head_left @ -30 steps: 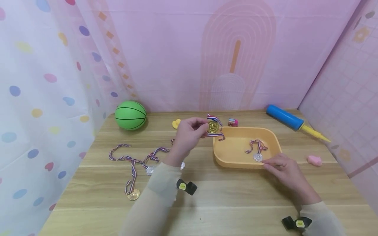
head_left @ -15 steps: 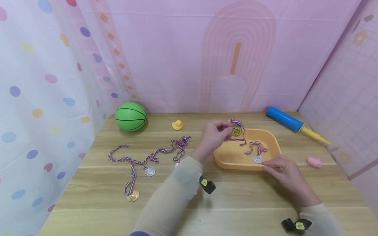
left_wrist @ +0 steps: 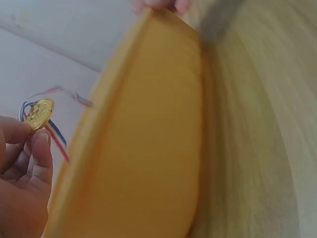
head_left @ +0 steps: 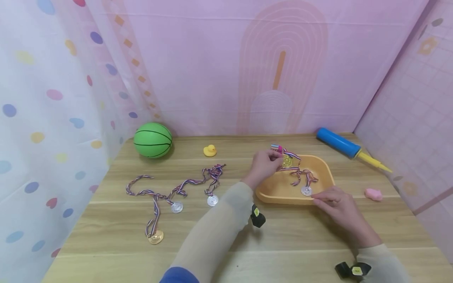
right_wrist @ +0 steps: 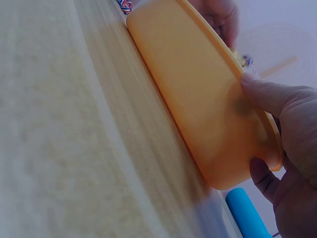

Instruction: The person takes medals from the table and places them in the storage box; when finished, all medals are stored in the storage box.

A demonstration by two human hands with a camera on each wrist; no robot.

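My left hand (head_left: 265, 165) pinches a gold medal (left_wrist: 39, 114) by its edge between thumb and fingers. The medal's red, white and blue ribbon (left_wrist: 55, 136) dangles loose over the left part of an orange plastic basin (head_left: 283, 199). At the basin's front right, my right hand (head_left: 339, 204) grips the rim, thumb on the near side; its other fingertips are partly hidden. Inside the basin lies a silver medal (head_left: 306, 191) with its striped ribbon, close to the right fingers.
On the table's left lie two silver medals (head_left: 177, 207) and a gold medal (head_left: 155, 237) with tangled ribbons. Behind are a green ball (head_left: 153, 140), a yellow rubber duck (head_left: 210, 150) and a small pink toy vehicle (head_left: 277, 148). A blue pump (head_left: 339, 142) and a pink toy (head_left: 373, 194) lie right.
My left hand has carried the gold medal rightward, from the basin's left edge to above its inside, and slightly lower. My right hand has stayed at the rim.
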